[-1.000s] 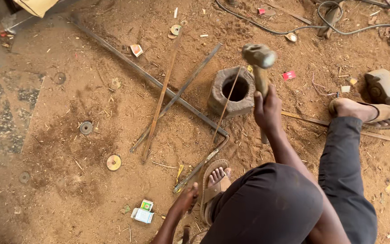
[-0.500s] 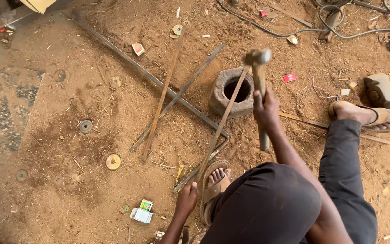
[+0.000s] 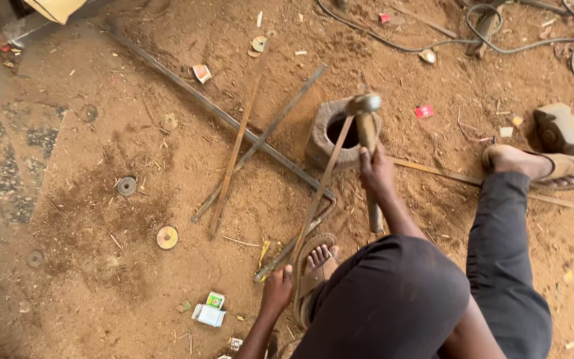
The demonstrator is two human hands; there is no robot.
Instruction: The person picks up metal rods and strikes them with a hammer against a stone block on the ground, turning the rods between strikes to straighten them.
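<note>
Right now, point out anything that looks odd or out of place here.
The metal rod under the hammer is bent near its lower end. Worn grinding discs and a small carton lie scattered on the dirt floor.

I see my right hand (image 3: 376, 174) wrapped around a hammer (image 3: 367, 143) with a dull grey metal head and a worn, matt shaft. The thin rod (image 3: 320, 189) under my left hand (image 3: 278, 291) looks like rusty brown metal, rough along its length. The ring-shaped block (image 3: 330, 133) is pitted grey, stone or cast metal, I cannot tell which. The ground (image 3: 101, 199) is dry, gritty reddish dirt. My trousers (image 3: 499, 252) are matt dark cloth.
</note>
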